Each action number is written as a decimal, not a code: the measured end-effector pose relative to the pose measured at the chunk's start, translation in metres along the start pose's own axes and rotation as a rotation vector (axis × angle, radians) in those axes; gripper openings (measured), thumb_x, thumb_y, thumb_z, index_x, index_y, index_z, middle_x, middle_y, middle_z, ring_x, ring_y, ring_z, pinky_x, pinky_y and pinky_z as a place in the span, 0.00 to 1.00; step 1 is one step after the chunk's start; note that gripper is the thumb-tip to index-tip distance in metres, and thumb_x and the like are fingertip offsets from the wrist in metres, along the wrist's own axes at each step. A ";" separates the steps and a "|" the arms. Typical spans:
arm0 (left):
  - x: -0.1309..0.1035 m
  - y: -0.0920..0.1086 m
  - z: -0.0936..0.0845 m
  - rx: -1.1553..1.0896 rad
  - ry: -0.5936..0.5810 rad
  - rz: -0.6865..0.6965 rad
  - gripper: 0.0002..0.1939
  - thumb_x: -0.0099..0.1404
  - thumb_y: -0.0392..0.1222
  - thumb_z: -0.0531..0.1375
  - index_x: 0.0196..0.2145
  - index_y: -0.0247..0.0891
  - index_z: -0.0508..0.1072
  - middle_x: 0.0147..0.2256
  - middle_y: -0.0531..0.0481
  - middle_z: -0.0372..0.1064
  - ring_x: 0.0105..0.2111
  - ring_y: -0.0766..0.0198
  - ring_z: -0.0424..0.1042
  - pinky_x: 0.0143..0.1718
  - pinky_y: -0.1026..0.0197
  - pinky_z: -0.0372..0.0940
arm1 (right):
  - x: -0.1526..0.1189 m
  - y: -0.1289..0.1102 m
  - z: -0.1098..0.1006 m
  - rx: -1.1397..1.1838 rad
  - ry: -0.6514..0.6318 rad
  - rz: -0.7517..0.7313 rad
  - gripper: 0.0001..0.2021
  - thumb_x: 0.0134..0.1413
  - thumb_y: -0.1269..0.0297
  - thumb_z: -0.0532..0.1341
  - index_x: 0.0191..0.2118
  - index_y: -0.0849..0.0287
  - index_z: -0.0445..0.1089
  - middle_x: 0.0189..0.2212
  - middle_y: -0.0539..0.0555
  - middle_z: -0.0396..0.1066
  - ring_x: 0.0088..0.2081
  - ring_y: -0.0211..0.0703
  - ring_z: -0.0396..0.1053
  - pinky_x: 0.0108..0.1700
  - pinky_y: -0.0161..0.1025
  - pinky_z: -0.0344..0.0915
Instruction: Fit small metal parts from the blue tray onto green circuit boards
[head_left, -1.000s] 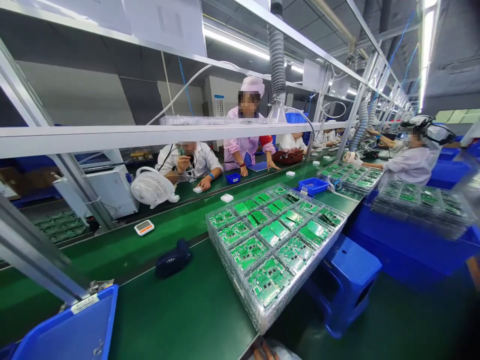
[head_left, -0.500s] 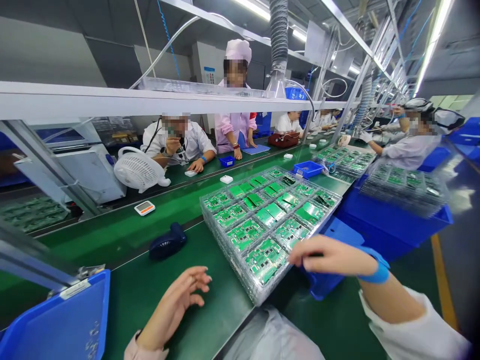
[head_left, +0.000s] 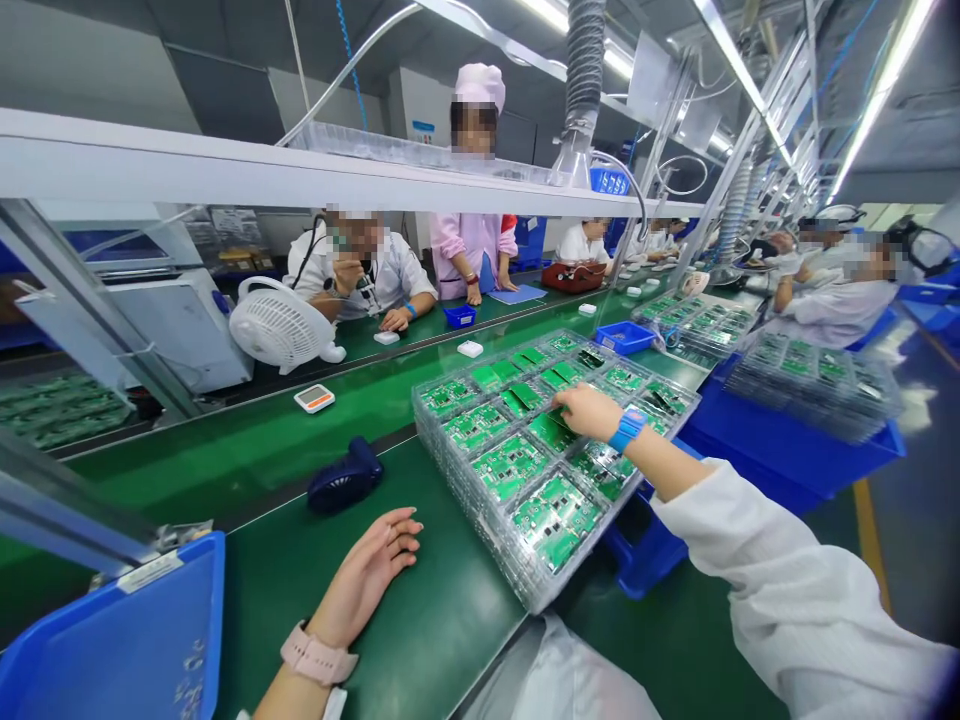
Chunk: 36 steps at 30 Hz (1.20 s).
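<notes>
My right hand (head_left: 589, 411) reaches over a stack of clear plastic trays (head_left: 480, 530) divided into compartments of green circuit boards. Its fingers are pinched at the edge of a plain green circuit board (head_left: 552, 433) in a middle compartment; the fingertips are partly hidden. My left hand (head_left: 375, 562) hovers over the green bench left of the trays, empty, its fingers loosely stretched. Populated boards (head_left: 555, 518) fill the nearest compartment.
A dark blue handheld fan (head_left: 345, 478) and an orange-and-white timer (head_left: 314, 399) lie beyond my left hand. At lower left stands a blue tray (head_left: 112, 640). Overhead runs a white shelf (head_left: 337, 180). Across the line, co-workers sit and stand, one near a white fan (head_left: 277, 325).
My right hand has moved from the tray stack's near right edge up and inward to a board in a middle compartment. My left hand stays near the same spot. The view has shifted slightly.
</notes>
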<state>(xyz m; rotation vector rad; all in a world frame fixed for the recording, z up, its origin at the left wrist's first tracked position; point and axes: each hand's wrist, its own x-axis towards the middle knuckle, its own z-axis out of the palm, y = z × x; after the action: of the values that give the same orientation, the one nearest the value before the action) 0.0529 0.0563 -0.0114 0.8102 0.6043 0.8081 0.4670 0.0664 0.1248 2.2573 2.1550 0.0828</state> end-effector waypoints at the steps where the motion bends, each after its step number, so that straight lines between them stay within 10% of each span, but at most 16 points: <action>1: 0.000 0.000 0.000 0.003 -0.001 -0.007 0.19 0.63 0.47 0.63 0.50 0.37 0.74 0.44 0.41 0.70 0.40 0.58 0.69 0.41 0.57 0.68 | 0.001 0.002 -0.002 0.005 -0.015 -0.026 0.16 0.57 0.71 0.55 0.48 0.58 0.74 0.41 0.58 0.77 0.50 0.54 0.67 0.45 0.42 0.64; 10: 0.002 0.001 0.001 -0.002 0.011 -0.028 0.19 0.63 0.46 0.64 0.50 0.35 0.74 0.45 0.40 0.70 0.40 0.59 0.70 0.41 0.58 0.67 | 0.000 -0.009 -0.002 0.010 -0.099 -0.045 0.22 0.58 0.48 0.58 0.51 0.58 0.72 0.46 0.63 0.71 0.50 0.59 0.67 0.48 0.47 0.63; 22: 0.004 -0.001 0.000 -0.032 -0.002 -0.003 0.18 0.63 0.45 0.64 0.49 0.36 0.74 0.44 0.41 0.71 0.39 0.60 0.70 0.40 0.58 0.66 | -0.001 -0.003 -0.019 0.162 -0.202 -0.112 0.15 0.53 0.55 0.62 0.44 0.58 0.71 0.42 0.57 0.74 0.40 0.48 0.71 0.39 0.39 0.64; 36: 0.002 -0.001 -0.004 -0.023 -0.007 -0.016 0.20 0.62 0.45 0.65 0.50 0.36 0.74 0.45 0.40 0.71 0.40 0.59 0.71 0.40 0.59 0.67 | -0.009 -0.014 -0.043 0.417 -0.042 0.073 0.07 0.50 0.69 0.60 0.37 0.60 0.71 0.32 0.53 0.76 0.34 0.43 0.72 0.35 0.35 0.65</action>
<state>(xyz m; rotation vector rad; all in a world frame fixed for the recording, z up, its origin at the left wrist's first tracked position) 0.0516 0.0585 -0.0148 0.7858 0.5931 0.7958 0.4504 0.0568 0.1672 2.5137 2.2377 -0.4500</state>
